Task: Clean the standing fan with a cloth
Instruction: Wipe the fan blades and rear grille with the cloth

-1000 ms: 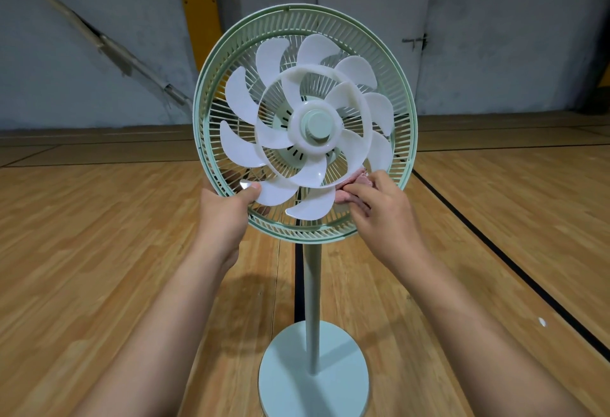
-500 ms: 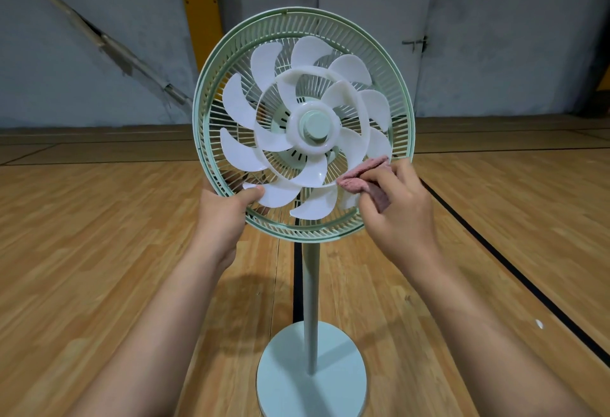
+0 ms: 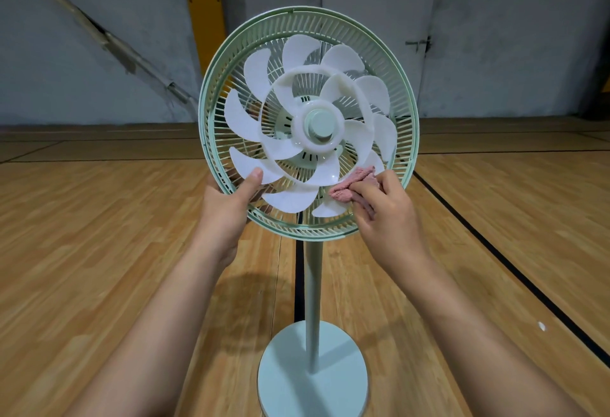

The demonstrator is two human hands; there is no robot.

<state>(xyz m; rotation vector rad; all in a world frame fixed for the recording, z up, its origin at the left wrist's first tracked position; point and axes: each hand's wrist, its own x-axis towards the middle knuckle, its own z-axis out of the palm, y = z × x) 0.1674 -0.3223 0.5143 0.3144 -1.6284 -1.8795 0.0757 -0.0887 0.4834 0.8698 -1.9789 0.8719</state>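
Observation:
A pale green standing fan (image 3: 211, 93) stands in front of me with no front grille, so its white blades (image 3: 287, 198) are bare around a green hub (image 3: 321, 126). My left hand (image 3: 226, 215) grips the lower left of the rear guard's rim, thumb pressed on a blade tip. My right hand (image 3: 384, 218) holds a bunched pink cloth (image 3: 350, 185) against a blade at the lower right. The pole (image 3: 312, 301) drops to a round base (image 3: 287, 380).
The wooden floor (image 3: 99, 251) has black lines running past the base on the right. A grey wall (image 3: 495, 36) with a yellow panel (image 3: 206, 23) and a slanted pipe (image 3: 99, 30) stands behind the fan. A small white speck (image 3: 541, 326) lies on the floor at right.
My right hand has pulled the pink cloth out from behind the lower blades and now rubs it along the lower right blade. The blades have turned slightly. My left hand keeps its grip.

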